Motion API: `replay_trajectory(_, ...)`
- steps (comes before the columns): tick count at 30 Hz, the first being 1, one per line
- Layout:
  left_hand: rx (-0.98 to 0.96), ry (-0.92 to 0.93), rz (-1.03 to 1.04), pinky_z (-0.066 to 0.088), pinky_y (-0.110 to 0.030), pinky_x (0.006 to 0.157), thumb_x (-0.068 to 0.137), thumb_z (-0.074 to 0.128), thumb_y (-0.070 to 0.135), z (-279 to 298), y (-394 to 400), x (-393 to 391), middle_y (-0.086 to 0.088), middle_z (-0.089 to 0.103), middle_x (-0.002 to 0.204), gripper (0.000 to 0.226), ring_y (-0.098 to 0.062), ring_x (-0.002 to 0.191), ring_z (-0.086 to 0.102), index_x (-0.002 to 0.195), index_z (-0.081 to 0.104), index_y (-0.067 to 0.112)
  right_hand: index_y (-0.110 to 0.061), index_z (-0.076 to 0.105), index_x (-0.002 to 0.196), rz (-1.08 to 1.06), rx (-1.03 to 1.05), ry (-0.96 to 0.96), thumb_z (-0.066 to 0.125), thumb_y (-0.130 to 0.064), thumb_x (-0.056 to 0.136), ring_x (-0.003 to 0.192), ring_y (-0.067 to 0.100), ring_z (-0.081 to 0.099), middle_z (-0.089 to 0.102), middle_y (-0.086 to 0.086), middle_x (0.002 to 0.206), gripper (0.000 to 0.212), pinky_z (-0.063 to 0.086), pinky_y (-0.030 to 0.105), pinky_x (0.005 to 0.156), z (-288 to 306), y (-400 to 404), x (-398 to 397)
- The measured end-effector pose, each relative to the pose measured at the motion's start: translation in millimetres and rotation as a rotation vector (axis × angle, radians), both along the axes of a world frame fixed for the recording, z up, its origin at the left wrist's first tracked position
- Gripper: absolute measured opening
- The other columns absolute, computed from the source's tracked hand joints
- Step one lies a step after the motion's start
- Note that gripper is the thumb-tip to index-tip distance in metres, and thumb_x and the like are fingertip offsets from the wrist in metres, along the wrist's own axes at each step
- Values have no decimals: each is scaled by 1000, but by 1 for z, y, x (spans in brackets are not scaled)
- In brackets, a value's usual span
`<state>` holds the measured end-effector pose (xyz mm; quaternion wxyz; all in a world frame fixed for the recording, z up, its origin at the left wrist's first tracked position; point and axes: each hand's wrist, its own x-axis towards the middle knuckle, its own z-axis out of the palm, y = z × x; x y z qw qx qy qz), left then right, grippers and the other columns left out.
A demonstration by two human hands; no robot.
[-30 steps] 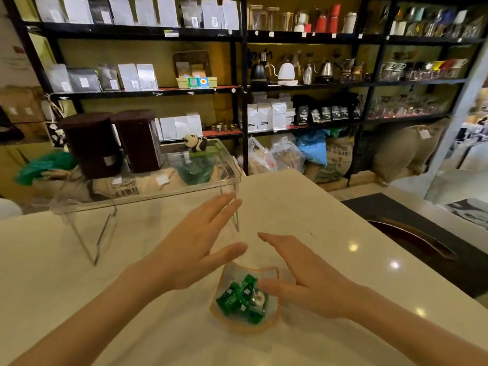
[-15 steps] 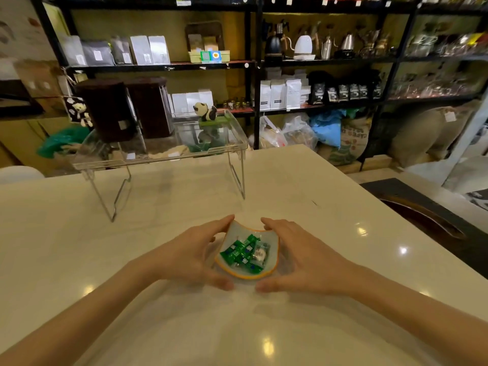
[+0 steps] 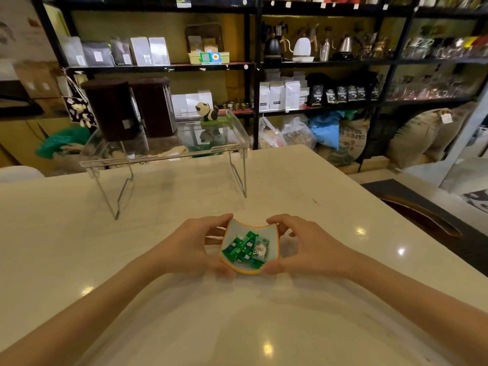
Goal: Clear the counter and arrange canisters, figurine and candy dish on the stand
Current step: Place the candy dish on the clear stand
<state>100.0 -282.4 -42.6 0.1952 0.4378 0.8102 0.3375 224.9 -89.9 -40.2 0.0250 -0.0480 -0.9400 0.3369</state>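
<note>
One big pale counter [image 3: 79, 260] with loads of bare room, one clear stand [image 3: 163, 154] near its far edge holding two dark canisters [image 3: 113, 109] plus one panda figurine [image 3: 208, 111], and close in, left hand [image 3: 190, 249] and right hand [image 3: 311, 249] pinch one orange-rimmed candy dish [image 3: 248, 270] of green sweets, labels unreadable.

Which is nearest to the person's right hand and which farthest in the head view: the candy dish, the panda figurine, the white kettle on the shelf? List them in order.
1. Candy dish: gripped at its right edge by the right hand, on the counter.
2. Panda figurine: on the right end of the clear stand, beyond the dish.
3. White kettle: on the back shelf, farthest.
</note>
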Motion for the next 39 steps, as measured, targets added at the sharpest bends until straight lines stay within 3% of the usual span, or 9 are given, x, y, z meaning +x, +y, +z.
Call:
replay_trajectory(7, 35, -3, 25, 45, 3, 78, 51, 86, 19, 31, -1, -8, 33, 48, 104, 100, 20, 89, 56, 137, 35, 18, -35, 44, 125, 7, -34, 7, 67, -68, 42, 99, -4, 51, 55, -19, 103, 92, 41, 18, 82, 27, 8, -18)
replay_trajectory(11, 70, 31, 45, 49, -13, 88, 44, 84, 34, 59, 0, -14, 32, 50, 102, 105, 5, 102, 58, 136, 36, 18, -33, 46, 124, 51, -26, 15, 77, -50, 57, 100, 1, 52, 58, -11, 104, 76, 45, 22, 86, 56, 12, -30)
replay_trajectory(15, 147, 49, 78, 53, -21, 89, 54, 84, 18, 88, 2, -27, 27, 58, 99, 77, -1, 100, 61, 123, 49, 29, -32, 44, 127, 40, -67, 88, 77, -49, 58, 99, 2, 56, 60, -10, 106, 79, 46, 23, 89, 86, 16, -48)
replay_trajectory(18, 219, 62, 110, 55, -15, 80, 55, 84, 14, 108, 5, -42, 26, 62, 93, 63, 6, 92, 63, 94, 50, 50, -32, 40, 130, 17, -150, 135, 78, -58, 43, 97, 8, 61, 65, -8, 107, 98, 49, 33, 93, 106, 20, -67)
replay_trajectory(21, 305, 49, 153, 52, -4, 69, 55, 84, 11, 121, 9, -62, 30, 68, 78, 61, 17, 78, 63, 95, 52, 45, -27, 42, 127, 7, -265, 188, 77, -57, 34, 99, 13, 63, 67, -9, 107, 103, 48, 40, 95, 121, 23, -88)
replay_trajectory(25, 371, 39, 182, 52, -3, 61, 59, 81, 5, 134, 18, -87, 38, 63, 59, 60, 21, 65, 61, 87, 50, 48, -29, 57, 102, -9, -342, 260, 75, -50, 37, 100, 13, 63, 68, -7, 104, 71, 50, 38, 92, 135, 28, -118)
replay_trajectory(29, 393, 7, 216, 53, -17, 76, 59, 81, 3, 137, 28, -111, 29, 62, 78, 60, 10, 75, 60, 105, 52, 30, -32, 60, 105, -13, -351, 235, 78, -49, 42, 109, 14, 59, 66, -6, 112, 67, 46, 34, 93, 137, 34, -150)
replay_trajectory(32, 367, -28, 231, 54, -11, 68, 61, 80, 3, 132, 35, -126, 19, 65, 87, 59, 5, 81, 61, 111, 58, 25, -24, 57, 119, -13, -371, 151, 80, -44, 52, 117, 18, 53, 61, -1, 125, 74, 37, 41, 106, 129, 39, -173)
replay_trajectory(39, 327, -54, 265, 54, -25, 82, 60, 81, 4, 110, 49, -157, 11, 69, 99, 49, -9, 97, 65, 93, 63, 35, -22, 58, 118, -44, -449, 101, 68, -20, 76, 115, 16, 47, 59, -6, 115, 43, 27, 32, 93, 110, 48, -202)
